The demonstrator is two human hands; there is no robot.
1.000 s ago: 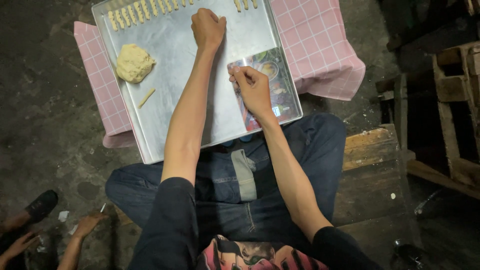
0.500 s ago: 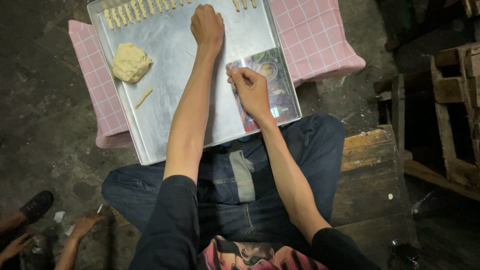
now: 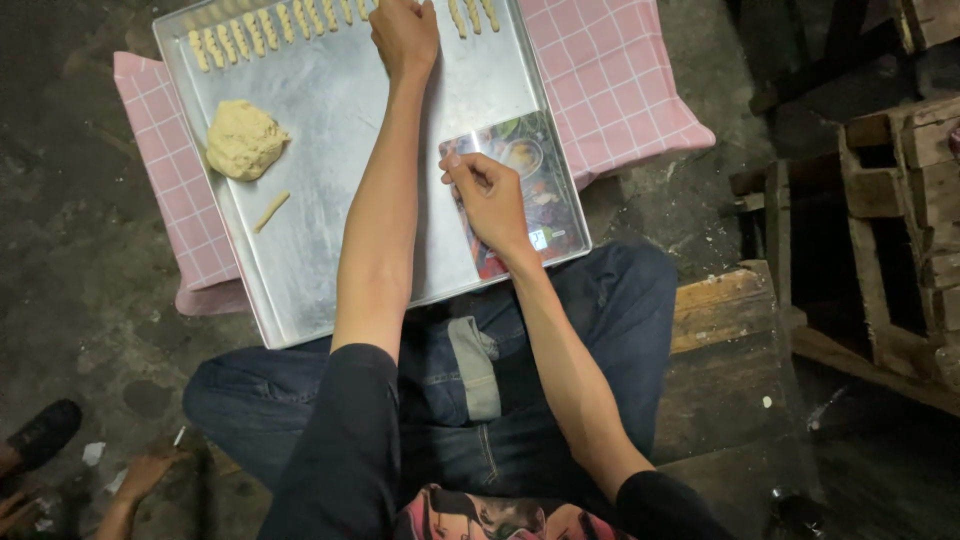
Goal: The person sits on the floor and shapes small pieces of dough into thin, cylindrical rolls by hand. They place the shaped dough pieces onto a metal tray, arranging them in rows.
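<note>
I see a colourful rectangular printed card [image 3: 520,195] lying at the near right corner of the metal tray [image 3: 330,270]. My right hand [image 3: 490,195] rests on it, fingers curled narrow. My left hand [image 3: 403,35] reaches the row of dough sticks [image 3: 265,30] at the far edge, fingers seemingly pinching one. The dough lump [image 3: 245,140] sits left, well apart.
</note>
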